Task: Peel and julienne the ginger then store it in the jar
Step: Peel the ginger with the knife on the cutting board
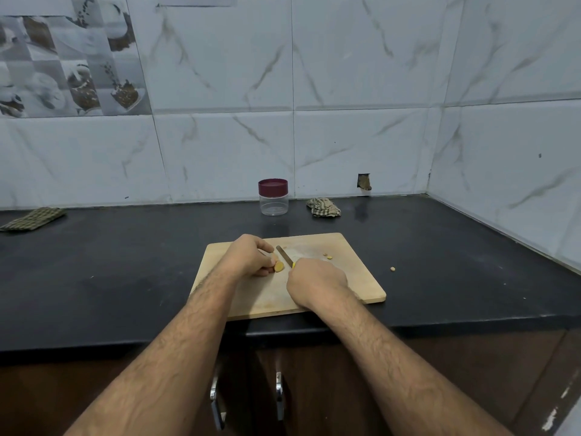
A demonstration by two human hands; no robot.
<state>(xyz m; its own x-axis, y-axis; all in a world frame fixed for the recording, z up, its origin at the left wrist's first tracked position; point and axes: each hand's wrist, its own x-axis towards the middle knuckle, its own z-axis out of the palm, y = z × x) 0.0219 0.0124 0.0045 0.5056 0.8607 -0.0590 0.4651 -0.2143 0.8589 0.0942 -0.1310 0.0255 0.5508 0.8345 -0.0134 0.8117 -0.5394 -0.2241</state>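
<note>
- Two metal cabinet handles hang below the edge of a black counter, nearest the camera, between the person's forearms.
- A wooden cutting board lies on the counter just past that edge.
- The right hand grasps a knife by its yellow handle, the blade angled away over the board.
- The left hand pinches a piece of peeled ginger with curled fingers, its cut face turned to the blade, just beside it.
- Small ginger scraps sit on the board's far right part; one more bit lies on the counter, off the board.
- Beyond the board, a clear jar with a maroon lid on stands near the tiled wall, well apart from the ginger.
- A crumpled cloth rests right of the jar; a folded checked cloth lies far left.
</note>
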